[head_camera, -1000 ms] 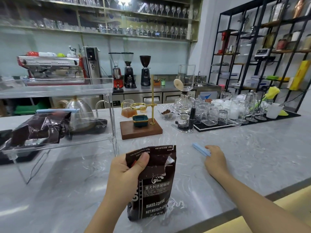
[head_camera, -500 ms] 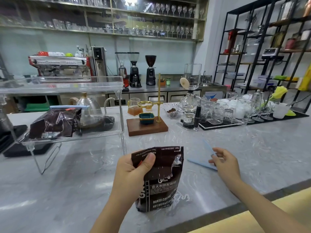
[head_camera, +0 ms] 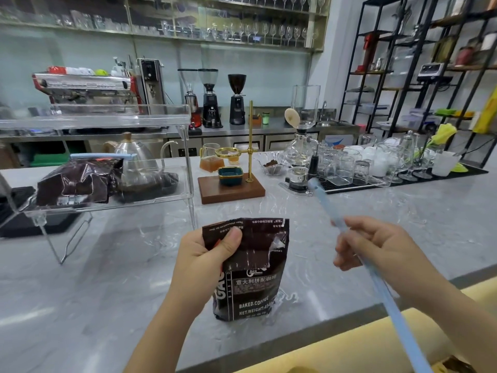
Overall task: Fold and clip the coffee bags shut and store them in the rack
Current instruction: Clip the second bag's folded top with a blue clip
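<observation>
A dark brown coffee bag [head_camera: 254, 281] stands upright on the marble counter, its top folded over. My left hand [head_camera: 204, 254] grips the bag's upper left corner, thumb pressed on the fold. My right hand [head_camera: 376, 246] holds a long light-blue sealing clip [head_camera: 326, 203] in the air to the right of the bag; the clip looks blurred and spread open, one arm reaching up and one down. A second coffee bag [head_camera: 78, 184], closed with a blue clip [head_camera: 102, 156], lies on the lower shelf of the clear acrylic rack [head_camera: 185, 146] at the left.
Behind the bag stand a wooden pour-over stand [head_camera: 231, 188] with a brass pole, a siphon brewer [head_camera: 301, 157] and a black mat with several glasses [head_camera: 376, 162]. A steel kettle [head_camera: 134, 154] sits behind the rack. The counter's front edge [head_camera: 336, 319] runs close below the bag.
My right hand has lifted the blue clip off the counter and raised it beside the bag. My left hand keeps the same grip on the bag's folded top.
</observation>
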Motion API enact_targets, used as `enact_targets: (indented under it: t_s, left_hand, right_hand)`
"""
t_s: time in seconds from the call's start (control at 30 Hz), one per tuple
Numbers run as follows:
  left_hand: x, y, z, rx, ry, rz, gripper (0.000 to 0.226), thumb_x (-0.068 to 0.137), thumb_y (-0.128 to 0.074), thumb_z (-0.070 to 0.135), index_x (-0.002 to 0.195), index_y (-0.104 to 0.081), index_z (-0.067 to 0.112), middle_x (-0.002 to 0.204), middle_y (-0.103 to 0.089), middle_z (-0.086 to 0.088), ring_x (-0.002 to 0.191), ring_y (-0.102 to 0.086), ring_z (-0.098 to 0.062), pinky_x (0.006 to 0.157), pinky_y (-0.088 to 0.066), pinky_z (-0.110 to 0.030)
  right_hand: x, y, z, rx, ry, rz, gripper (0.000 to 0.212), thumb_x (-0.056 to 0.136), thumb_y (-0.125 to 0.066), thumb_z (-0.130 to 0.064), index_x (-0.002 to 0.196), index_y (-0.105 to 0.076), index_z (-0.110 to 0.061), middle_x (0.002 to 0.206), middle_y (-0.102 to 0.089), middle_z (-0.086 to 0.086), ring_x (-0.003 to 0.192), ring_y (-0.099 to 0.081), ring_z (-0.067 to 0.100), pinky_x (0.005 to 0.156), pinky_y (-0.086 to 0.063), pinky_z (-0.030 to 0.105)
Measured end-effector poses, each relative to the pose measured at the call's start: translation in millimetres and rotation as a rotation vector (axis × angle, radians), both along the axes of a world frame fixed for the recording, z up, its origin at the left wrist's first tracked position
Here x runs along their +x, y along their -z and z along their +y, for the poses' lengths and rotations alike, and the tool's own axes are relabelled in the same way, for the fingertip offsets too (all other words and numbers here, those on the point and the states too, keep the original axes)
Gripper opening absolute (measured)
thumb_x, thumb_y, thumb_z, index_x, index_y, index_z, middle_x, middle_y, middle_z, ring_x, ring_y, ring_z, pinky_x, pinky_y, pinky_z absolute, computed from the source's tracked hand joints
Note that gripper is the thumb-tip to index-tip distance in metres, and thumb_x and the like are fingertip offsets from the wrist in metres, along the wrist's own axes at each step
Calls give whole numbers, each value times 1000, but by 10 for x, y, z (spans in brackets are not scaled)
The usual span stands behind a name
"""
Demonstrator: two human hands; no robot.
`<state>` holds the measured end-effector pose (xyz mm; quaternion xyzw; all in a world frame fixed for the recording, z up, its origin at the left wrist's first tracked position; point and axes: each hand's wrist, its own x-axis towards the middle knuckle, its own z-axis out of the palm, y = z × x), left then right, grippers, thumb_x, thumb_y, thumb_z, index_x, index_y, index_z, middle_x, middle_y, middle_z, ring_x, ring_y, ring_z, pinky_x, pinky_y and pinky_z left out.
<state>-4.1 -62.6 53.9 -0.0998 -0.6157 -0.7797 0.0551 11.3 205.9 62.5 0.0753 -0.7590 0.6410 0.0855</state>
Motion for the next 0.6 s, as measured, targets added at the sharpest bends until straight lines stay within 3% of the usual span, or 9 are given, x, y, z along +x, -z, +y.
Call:
enact_targets:
  t_s: [0.07,0.1,0.17,0.23,0.27,0.33,0.4,0.5,0.6]
  left_hand:
    - [1,-10,4,1,-8,1,16,81,-62,14,77,-76,9,67,-80,-5,61,-77,-16,51,-58,-21]
    - [1,-8,8,-2,-16,2,17,82,-62,12,74,-77,11,67,-79,-5,60,-77,-15,51,-58,-21]
    - [-1,-14,6,-19,-26,9,26,87,-61,5,68,-78,14,65,-79,-3,59,-77,-14,50,-57,-20]
    - [3,-21,7,-26,-22,14,38,91,-58,1,63,-79,15,62,-78,-2,57,-76,-12,49,-56,-18]
    - [5,-21,9,-29,-21,16,40,91,-57,0,61,-80,16,62,-78,-1,57,-76,-11,49,-56,-18]
    - [14,-33,16,-28,-18,22,38,89,-59,4,63,-81,19,63,-79,0,58,-76,-12,51,-56,-18]
    - [20,-47,17,-23,-12,26,30,83,-61,11,65,-82,21,66,-80,-1,61,-77,-13,52,-57,-19]
    - [6,-44,11,-28,-9,30,33,86,-60,7,66,-83,21,67,-80,-1,62,-77,-13,53,-58,-19]
    - [-8,-26,5,-29,-8,26,33,87,-60,8,66,-82,22,66,-80,0,62,-77,-12,53,-57,-19]
  right_hand:
    - [147,-146,-75,142,-182,-68,29,81,-59,-8,108,-66,3,74,-70,24,66,-73,34,63,-62,38]
    - [178,-208,-105,119,-210,-92,29,79,-60,-8,105,-67,2,75,-70,26,68,-73,34,64,-62,35]
    - [95,-253,-90,-162,-105,-64,24,80,-58,-5,101,-65,2,70,-71,21,67,-74,30,64,-62,31]
    - [-170,-153,79,-593,110,-61,10,88,-52,-7,92,-60,-1,68,-67,12,65,-75,23,61,-61,29]
    - [-312,-56,167,-779,223,-105,13,95,-48,-8,86,-56,-3,72,-63,10,63,-75,21,56,-61,30]
    - [-493,206,329,-964,373,-255,24,102,-41,-12,81,-50,-5,86,-58,10,62,-75,20,44,-59,35]
    - [-524,443,358,-998,406,-373,24,104,-39,-15,86,-49,-4,96,-57,12,77,-72,25,40,-58,41]
    - [-473,565,255,-1026,367,-423,17,104,-39,-16,103,-49,-2,104,-58,19,92,-65,36,47,-60,48]
    - [-406,542,148,-1001,294,-437,18,104,-39,-18,110,-48,-4,110,-59,24,80,-74,41,55,-61,49]
